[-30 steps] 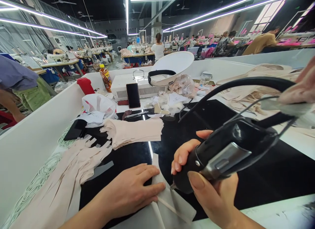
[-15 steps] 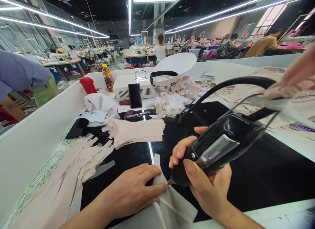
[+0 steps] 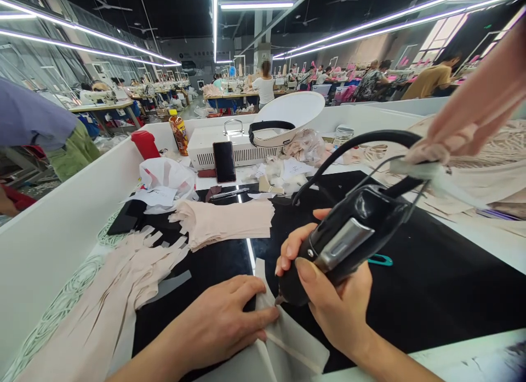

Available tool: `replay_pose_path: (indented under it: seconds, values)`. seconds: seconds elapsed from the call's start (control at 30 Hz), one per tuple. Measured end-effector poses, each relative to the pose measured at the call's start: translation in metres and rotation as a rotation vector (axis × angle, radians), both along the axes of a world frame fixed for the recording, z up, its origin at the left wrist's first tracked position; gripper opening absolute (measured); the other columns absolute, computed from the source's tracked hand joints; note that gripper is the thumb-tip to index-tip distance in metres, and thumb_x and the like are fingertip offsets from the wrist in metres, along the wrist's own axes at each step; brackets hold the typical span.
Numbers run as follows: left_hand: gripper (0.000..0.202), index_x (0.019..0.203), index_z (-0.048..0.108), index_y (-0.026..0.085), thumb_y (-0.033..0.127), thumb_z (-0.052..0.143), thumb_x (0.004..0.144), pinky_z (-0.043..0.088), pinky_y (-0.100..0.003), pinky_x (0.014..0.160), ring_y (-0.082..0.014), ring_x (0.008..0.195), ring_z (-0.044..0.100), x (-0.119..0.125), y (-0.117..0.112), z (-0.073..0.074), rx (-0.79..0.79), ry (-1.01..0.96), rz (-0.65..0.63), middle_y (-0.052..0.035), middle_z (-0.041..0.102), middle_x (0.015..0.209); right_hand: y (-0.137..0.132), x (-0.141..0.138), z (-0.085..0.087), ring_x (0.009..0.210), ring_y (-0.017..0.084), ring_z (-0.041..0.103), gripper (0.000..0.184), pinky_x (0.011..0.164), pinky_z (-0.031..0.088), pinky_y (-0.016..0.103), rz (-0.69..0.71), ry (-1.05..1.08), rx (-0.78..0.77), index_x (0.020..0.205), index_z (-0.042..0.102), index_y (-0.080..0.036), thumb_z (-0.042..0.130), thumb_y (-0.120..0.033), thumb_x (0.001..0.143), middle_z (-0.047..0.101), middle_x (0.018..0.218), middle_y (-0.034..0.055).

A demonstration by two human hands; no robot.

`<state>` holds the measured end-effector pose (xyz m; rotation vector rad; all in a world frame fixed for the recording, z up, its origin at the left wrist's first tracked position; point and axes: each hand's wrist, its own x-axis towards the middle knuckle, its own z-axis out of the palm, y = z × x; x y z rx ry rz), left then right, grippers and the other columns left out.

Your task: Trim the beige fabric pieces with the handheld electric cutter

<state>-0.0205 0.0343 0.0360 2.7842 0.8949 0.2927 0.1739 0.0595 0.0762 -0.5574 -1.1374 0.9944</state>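
Observation:
My left hand (image 3: 224, 319) lies flat with its fingers apart, pressing a thin pale translucent piece of fabric (image 3: 293, 341) onto the black tabletop. My right hand (image 3: 329, 300) is wrapped round a black corded hand tool (image 3: 361, 217) with a silver lever along its side. The tool is tilted, its narrow metal tip down at the fabric just beside my left fingertips. Whether the tip touches the cloth I cannot tell. A thick black cable (image 3: 341, 152) arches from the tool's upper end, where a blurred pink and whitish tie (image 3: 427, 154) surrounds it.
Stacked pink fabric pieces (image 3: 226, 220) lie ahead, and more cut pieces (image 3: 110, 294) to the left. Farther back stand a phone (image 3: 224, 161), a white vented box (image 3: 205, 149) and a bottle (image 3: 179, 132). A teal ring-like item (image 3: 381, 260) lies right of the tool. A person (image 3: 36, 124) bends at left.
My right hand and the tool have shifted slightly left, and the tie with the cable has swung left. The teal item has come into sight. My left hand stays nearly in place.

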Motion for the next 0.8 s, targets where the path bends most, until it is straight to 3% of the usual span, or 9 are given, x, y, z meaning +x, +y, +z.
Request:
replay_pose_path:
  seconds: [0.13, 0.33, 0.47, 0.6, 0.8]
  values:
    - [0.028, 0.134, 0.062, 0.026, 0.033, 0.058, 0.108, 0.057, -0.045, 0.106, -0.0308, 0.129, 0.062, 0.000, 0.000, -0.002, -0.010, 0.000, 0.004, -0.0137, 0.058, 0.136, 0.003, 0.000, 0.002, 0.063, 0.014, 0.062, 0.048, 0.056, 0.059, 0.031, 0.035, 0.061, 0.000, 0.129, 0.052, -0.031, 0.082, -0.036, 0.092, 0.066, 0.086, -0.0030]
    - [0.027, 0.134, 0.063, 0.026, 0.034, 0.056, 0.109, 0.055, -0.043, 0.109, -0.0291, 0.130, 0.061, -0.001, -0.001, -0.003, 0.016, -0.043, -0.001, -0.0126, 0.059, 0.137, 0.008, -0.006, 0.002, 0.063, 0.014, 0.063, 0.047, 0.057, 0.059, 0.030, 0.029, 0.037, -0.007, 0.126, 0.050, -0.031, 0.081, -0.028, 0.091, 0.066, 0.084, -0.0046]
    - [0.028, 0.135, 0.062, 0.026, 0.032, 0.056, 0.109, 0.056, -0.044, 0.108, -0.0294, 0.131, 0.060, 0.000, -0.002, -0.003, 0.014, -0.042, -0.004, -0.0129, 0.059, 0.136, 0.010, -0.008, 0.002, 0.063, 0.014, 0.064, 0.038, 0.057, 0.059, 0.030, 0.002, 0.006, -0.022, 0.118, 0.052, -0.030, 0.077, -0.021, 0.091, 0.066, 0.084, -0.0054]
    - [0.029, 0.136, 0.062, 0.027, 0.031, 0.058, 0.108, 0.057, -0.045, 0.106, -0.0305, 0.130, 0.061, 0.000, -0.001, -0.003, 0.009, -0.023, 0.006, -0.0132, 0.057, 0.137, 0.015, -0.006, 0.001, 0.065, 0.013, 0.065, 0.031, 0.059, 0.059, 0.029, 0.012, 0.058, 0.005, 0.107, 0.054, -0.029, 0.080, -0.024, 0.091, 0.068, 0.087, -0.0053]
    - [0.031, 0.138, 0.061, 0.030, 0.033, 0.059, 0.107, 0.057, -0.046, 0.107, -0.0309, 0.130, 0.061, 0.000, -0.001, 0.001, -0.026, 0.023, 0.026, -0.0135, 0.055, 0.141, 0.021, -0.008, -0.004, 0.065, 0.013, 0.066, 0.036, 0.059, 0.060, 0.029, 0.021, 0.072, 0.011, 0.113, 0.056, -0.030, 0.083, -0.025, 0.089, 0.069, 0.086, -0.0060]
